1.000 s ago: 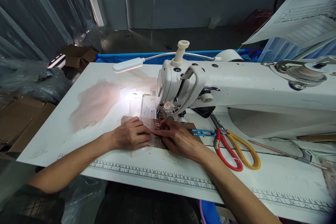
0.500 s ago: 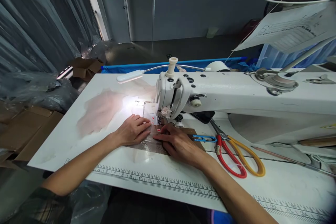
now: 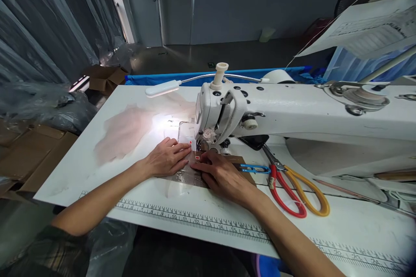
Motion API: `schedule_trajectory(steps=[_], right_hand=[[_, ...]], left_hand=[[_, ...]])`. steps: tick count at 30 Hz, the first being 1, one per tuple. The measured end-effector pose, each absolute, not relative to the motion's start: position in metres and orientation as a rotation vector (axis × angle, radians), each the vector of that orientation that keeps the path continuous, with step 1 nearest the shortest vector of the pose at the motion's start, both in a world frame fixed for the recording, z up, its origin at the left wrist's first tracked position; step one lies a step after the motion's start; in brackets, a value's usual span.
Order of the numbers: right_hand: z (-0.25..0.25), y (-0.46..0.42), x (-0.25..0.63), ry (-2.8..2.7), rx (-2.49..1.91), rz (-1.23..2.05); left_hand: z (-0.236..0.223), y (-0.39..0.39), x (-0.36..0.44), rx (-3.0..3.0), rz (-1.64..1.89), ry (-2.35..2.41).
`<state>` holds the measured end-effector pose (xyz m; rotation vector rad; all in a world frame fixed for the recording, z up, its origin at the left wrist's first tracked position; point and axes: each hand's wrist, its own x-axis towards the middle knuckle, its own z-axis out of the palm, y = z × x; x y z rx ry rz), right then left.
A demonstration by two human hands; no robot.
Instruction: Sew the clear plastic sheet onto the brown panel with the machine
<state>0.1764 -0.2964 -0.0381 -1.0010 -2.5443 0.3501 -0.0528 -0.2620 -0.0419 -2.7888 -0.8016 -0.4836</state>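
Observation:
A white sewing machine [image 3: 214,108] stands on the table, its needle area just beyond my hands. My left hand [image 3: 167,158] lies flat on sheer pink fabric [image 3: 126,132], left of the presser foot, fingers stretched toward it. My right hand [image 3: 221,175] rests at the right of the foot, its fingers extended and pressing the fabric's near part over a brown strip [image 3: 245,165]. The sheer cloth spreads left and back past the lit needle plate. The needle tip is too small to make out.
Blue thread snips [image 3: 255,169] and scissors with red and yellow handles [image 3: 294,186] lie right of my right hand. A printed ruler [image 3: 195,220] runs along the front edge. A white lamp [image 3: 162,88] hangs over the fabric. Cardboard boxes [image 3: 35,156] stand at left.
My left hand has shifted slightly away from me and toward the presser foot, and the fabric near the foot has moved with it. My right hand stays beside the foot. The camera view has tilted.

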Motion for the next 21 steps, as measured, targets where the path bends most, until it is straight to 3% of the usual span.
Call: schedule_trajectory(steps=[13, 21], right_hand=[[-0.039, -0.298, 0.174, -2.563, -1.020, 0.289], [-0.043, -0.299, 0.175, -2.662, -1.037, 0.069]], left_hand=[[-0.042, -0.264, -0.052, -2.776, -0.398, -0.843], [-0.036, -0.259, -0.040, -2.785, -0.270, -0.865]])
